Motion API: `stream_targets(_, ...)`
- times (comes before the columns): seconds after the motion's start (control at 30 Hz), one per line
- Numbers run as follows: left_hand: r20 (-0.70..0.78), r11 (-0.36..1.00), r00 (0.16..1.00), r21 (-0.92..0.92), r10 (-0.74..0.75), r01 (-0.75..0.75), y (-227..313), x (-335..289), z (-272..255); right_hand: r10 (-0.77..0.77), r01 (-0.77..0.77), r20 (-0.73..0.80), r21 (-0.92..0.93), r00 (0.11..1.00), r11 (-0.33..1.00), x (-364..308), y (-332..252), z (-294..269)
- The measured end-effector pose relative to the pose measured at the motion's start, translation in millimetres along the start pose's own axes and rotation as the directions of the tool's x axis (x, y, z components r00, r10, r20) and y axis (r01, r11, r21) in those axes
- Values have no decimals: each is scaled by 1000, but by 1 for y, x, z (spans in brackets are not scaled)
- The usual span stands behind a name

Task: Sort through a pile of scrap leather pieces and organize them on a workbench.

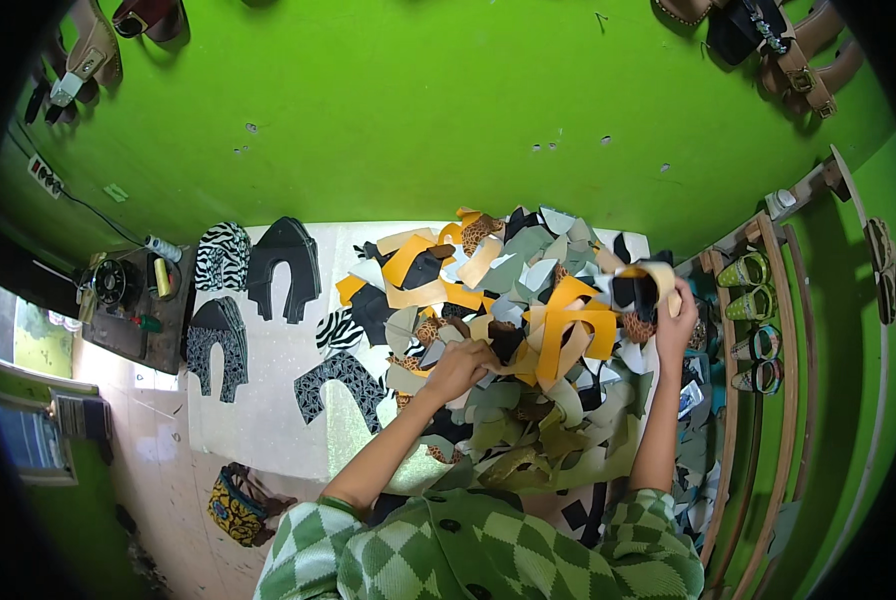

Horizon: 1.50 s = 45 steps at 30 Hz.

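A broad heap of cut leather-like scraps [488,420] covers the right part of the white table [268,430], in orange, beige, black, grey-green, leopard and zebra print. My left hand [460,370] reaches into the middle of the heap, its fingers closed on the edge of a beige scrap [516,367]. Over the heap's right side, my right hand [676,322] grips a curved beige piece [660,272] with its fingers wrapped round the lower end. Near the left hand lies an orange cut-out piece [553,345].
Arch-shaped stacks stand at the table's left: zebra print [222,245], plain black [260,270] and patterned grey [205,340]. One more patterned arch [333,385] lies nearer the heap. A sewing machine table [148,335] is far left; a wooden rack with sandals [753,300] stands right.
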<state>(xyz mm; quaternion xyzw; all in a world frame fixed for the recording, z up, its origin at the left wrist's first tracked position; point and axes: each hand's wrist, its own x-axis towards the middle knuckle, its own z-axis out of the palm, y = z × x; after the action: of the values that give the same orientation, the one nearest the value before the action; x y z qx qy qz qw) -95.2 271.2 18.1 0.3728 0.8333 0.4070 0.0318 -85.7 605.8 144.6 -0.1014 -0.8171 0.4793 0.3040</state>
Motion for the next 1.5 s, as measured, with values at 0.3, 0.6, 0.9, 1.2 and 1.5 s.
stream_targets(0.3, 116, 997, 992, 60, 49, -56, 3, -17, 7, -54, 54, 1, -22, 999, 998, 32, -22, 57)
stream_targets(0.6, 262, 992, 965, -121, 15, 17, 6, -66, 13, -41, 34, 27, 224, 999, 974, 39, -54, 114)
stream_targets(0.9, 226, 968, 972, -222, -63, 114, 8, -87, 11, -330, 485, 399, -393, 856, 781, -20, -62, 171)
stream_targets(1.2, 27, 892, 918, -224, -396, 392, 25, -72, -22, 47, 468, 999, -39, -5, 883, -132, -1, 148)
stream_targets(1.5, 87, 747, 800, 429, -593, 508, 12, -97, 5, 119, 274, 992, -126, 40, 954, -127, 10, 162)
